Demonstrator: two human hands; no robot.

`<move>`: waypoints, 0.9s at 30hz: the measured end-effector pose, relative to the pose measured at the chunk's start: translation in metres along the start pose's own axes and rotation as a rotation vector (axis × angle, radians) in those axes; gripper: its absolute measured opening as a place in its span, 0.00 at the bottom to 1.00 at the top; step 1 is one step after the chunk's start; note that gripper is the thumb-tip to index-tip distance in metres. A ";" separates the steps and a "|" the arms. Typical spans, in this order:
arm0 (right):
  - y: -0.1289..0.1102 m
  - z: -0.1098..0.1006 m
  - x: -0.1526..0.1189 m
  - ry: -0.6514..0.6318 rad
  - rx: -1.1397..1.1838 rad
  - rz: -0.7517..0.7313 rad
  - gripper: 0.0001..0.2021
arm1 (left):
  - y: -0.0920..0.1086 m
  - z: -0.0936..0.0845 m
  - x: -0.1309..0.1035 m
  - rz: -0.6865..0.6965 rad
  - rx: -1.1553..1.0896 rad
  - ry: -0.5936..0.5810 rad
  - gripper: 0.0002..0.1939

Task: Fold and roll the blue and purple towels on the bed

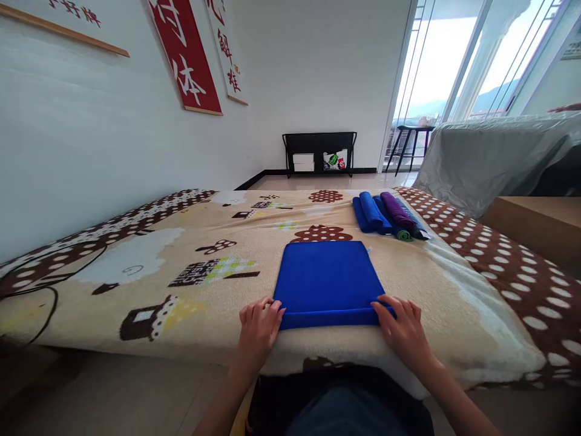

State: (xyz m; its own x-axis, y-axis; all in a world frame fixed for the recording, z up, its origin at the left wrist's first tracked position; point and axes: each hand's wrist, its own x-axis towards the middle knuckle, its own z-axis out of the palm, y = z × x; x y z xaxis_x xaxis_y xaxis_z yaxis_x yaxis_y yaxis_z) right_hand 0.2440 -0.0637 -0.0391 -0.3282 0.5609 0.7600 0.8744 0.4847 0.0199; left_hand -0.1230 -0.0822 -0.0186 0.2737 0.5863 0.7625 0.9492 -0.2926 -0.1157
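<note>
A blue towel (pixel 329 275) lies flat on the patterned blanket (pixel 181 315), its near edge turned over into a narrow strip. At the strip's left end, my left hand (pixel 261 327) is closed with thumb and fingers pinching the corner. My right hand (pixel 402 330) pinches the opposite end in the same way. Beyond the towel's far right corner lie rolled blue towels (pixel 371 210) and a rolled purple towel (pixel 397 210). The end of a green roll (pixel 403 235) shows beside them.
A black cable (pixel 54 303) curves over the blanket's left side. To the right stand a cardboard box (pixel 535 212) and furniture under plastic sheeting (pixel 490 151). A black rack (pixel 320 151) is against the far wall, and a stool (pixel 411 145) stands by the glass door.
</note>
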 end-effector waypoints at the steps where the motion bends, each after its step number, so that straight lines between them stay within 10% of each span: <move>1: 0.002 -0.001 -0.003 -0.011 0.034 -0.050 0.12 | 0.000 0.000 -0.003 0.029 -0.025 0.013 0.07; 11: 0.044 -0.021 -0.036 -0.240 0.175 -0.102 0.24 | -0.016 -0.013 -0.036 0.101 -0.218 -0.136 0.22; 27: 0.058 -0.029 -0.021 -0.150 0.245 -0.017 0.11 | -0.034 -0.026 -0.012 -0.056 -0.471 -0.118 0.09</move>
State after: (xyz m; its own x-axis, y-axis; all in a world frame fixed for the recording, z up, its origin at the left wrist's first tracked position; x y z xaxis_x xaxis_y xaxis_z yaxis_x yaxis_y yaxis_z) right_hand 0.3118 -0.0663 -0.0350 -0.4072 0.6357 0.6558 0.7623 0.6321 -0.1394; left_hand -0.1625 -0.0990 -0.0073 0.2659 0.6847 0.6786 0.7971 -0.5520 0.2447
